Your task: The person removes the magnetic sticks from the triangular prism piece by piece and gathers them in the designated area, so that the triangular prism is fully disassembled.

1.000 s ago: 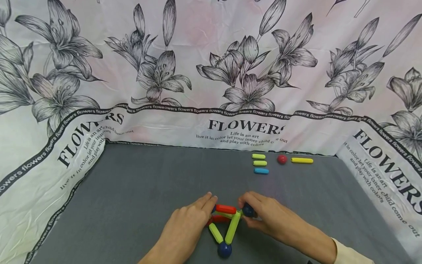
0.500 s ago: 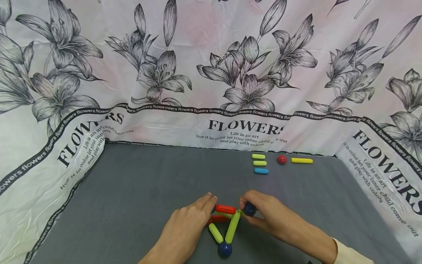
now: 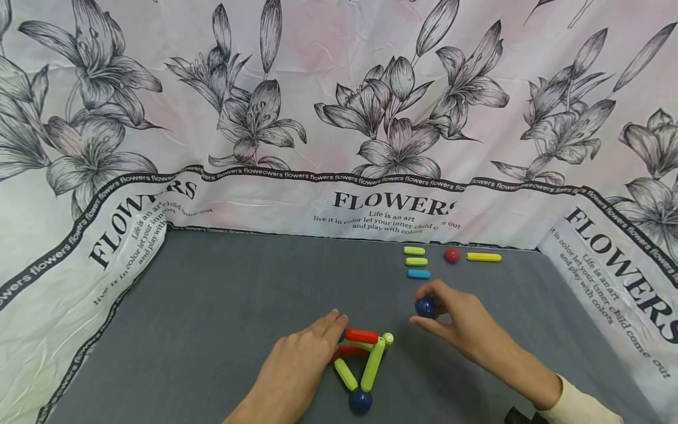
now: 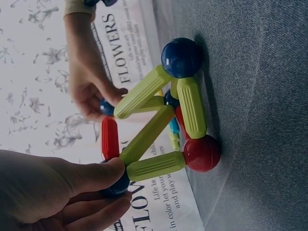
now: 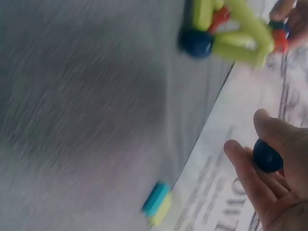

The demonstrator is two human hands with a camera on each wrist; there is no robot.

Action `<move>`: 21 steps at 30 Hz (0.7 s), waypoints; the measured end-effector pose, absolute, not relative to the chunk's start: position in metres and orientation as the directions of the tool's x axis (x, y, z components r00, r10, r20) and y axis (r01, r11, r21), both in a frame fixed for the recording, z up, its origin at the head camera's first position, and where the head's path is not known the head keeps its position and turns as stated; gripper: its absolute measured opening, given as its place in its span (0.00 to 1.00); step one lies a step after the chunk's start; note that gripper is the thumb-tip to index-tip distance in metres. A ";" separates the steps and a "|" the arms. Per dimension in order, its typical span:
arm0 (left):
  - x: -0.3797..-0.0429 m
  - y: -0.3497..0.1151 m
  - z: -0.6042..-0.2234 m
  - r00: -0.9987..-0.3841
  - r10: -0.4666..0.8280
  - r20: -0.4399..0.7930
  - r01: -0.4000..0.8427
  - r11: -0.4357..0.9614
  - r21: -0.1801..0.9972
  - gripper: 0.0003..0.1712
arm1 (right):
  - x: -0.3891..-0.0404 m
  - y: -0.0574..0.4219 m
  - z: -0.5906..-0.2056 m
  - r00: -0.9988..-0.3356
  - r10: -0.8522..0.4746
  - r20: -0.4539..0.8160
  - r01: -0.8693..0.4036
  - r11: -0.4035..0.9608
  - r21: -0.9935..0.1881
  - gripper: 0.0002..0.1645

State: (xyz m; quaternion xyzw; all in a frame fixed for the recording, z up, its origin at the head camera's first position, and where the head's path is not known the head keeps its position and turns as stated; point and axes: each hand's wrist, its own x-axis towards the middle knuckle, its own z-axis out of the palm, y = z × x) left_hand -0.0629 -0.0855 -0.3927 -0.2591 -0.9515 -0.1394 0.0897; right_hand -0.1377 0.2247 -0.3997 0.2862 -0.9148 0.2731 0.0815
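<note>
In the head view, your left hand hides part of the stick-and-ball frame; the bottom edge crops a black object beyond recognition. In the left wrist view, your thumb covers some of the corner ball. In the right wrist view, the frame and blue stick blur, and your right hand, cut at the edge, partly hides the loose ball.

Floral cloth: "FLOWERS", repeated | beneath heading: "Life is an art / live it in color let your inner child come out / and play with colors" | black border band: "flowers", repeated
</note>
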 end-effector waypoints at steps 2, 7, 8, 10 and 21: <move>-0.063 -0.086 -0.393 -0.849 0.469 0.242 0.518 0.828 0.215 0.27 | -0.145 0.234 -0.403 -0.849 -0.441 0.289 -0.527 0.733 -0.430 0.24; -0.065 -0.085 -0.392 -0.853 0.470 0.227 0.514 0.831 0.211 0.27 | -0.164 0.257 -0.412 -0.869 -0.391 0.303 -0.484 0.795 -0.364 0.25; -0.064 -0.085 -0.392 -0.852 0.470 0.229 0.515 0.831 0.211 0.27 | -0.167 0.261 -0.414 -0.874 -0.378 0.305 -0.473 0.806 -0.357 0.27; -0.064 -0.085 -0.392 -0.850 0.471 0.235 0.517 0.830 0.208 0.27 | -0.175 0.268 -0.416 -0.888 -0.351 0.296 -0.443 0.825 -0.351 0.28; -0.064 -0.085 -0.391 -0.853 0.466 0.234 0.513 0.831 0.214 0.27 | -0.213 0.299 -0.436 -0.880 -0.337 0.335 -0.436 0.853 -0.286 0.24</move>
